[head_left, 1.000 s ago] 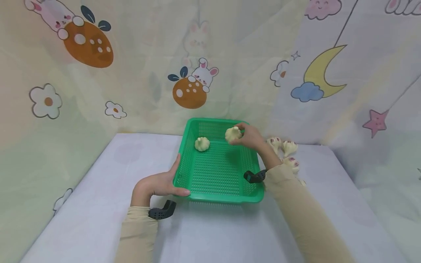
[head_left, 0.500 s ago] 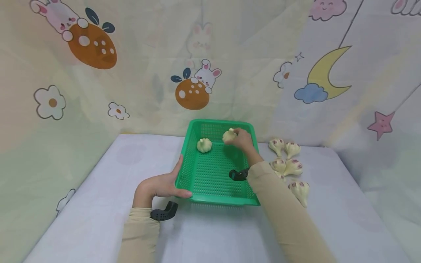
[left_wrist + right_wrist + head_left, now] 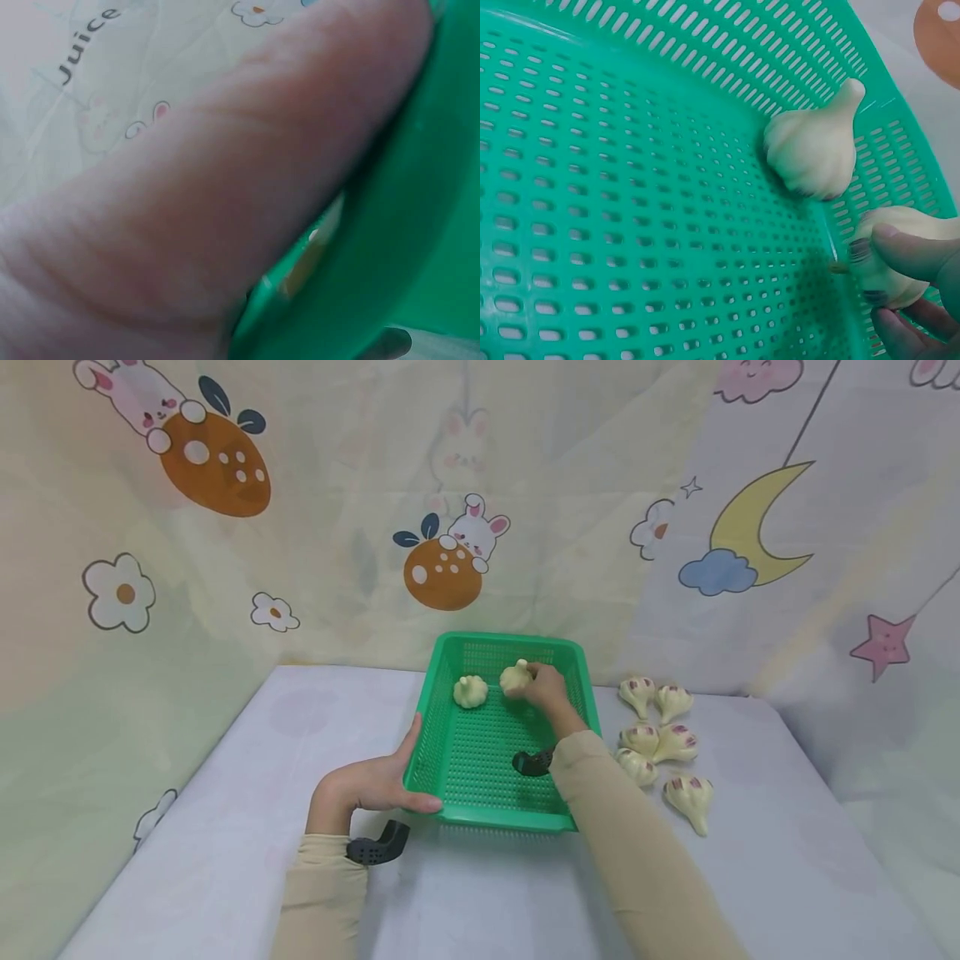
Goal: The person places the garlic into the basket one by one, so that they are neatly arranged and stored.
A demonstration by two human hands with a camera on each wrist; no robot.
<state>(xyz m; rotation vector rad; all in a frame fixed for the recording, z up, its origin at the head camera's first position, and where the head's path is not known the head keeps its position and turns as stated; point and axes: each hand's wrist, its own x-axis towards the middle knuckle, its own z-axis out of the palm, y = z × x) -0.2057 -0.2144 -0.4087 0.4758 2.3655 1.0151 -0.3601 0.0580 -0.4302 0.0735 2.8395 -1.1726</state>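
Note:
A green plastic basket (image 3: 491, 817) with slotted sides is tipped slightly toward me on the table. At its near left corner my left hand (image 3: 367, 783) grips it, the thumb (image 3: 300, 112) along the rim and a fingertip showing under it in the left wrist view. My right hand (image 3: 546, 687) reaches inside the basket at the back, pinching a garlic bulb (image 3: 892, 259) between thumb and fingers. This bulb (image 3: 515, 677) is stem-up in the head view. Another garlic bulb (image 3: 814, 150) rests against the basket's back wall, just left of it in the head view.
Several garlic bulbs (image 3: 677, 743) with purple streaks lie on the white table (image 3: 757, 860), right of the basket. A cloth backdrop (image 3: 337, 527) with cartoon prints rises behind the table's far edge. My right forearm (image 3: 637, 852) crosses the basket's right rim.
My right hand has carried the garlic bulb left and lower into the basket, closer to the other bulb. The bulbs on the table have come out from behind my arm. The left hand keeps its grip.

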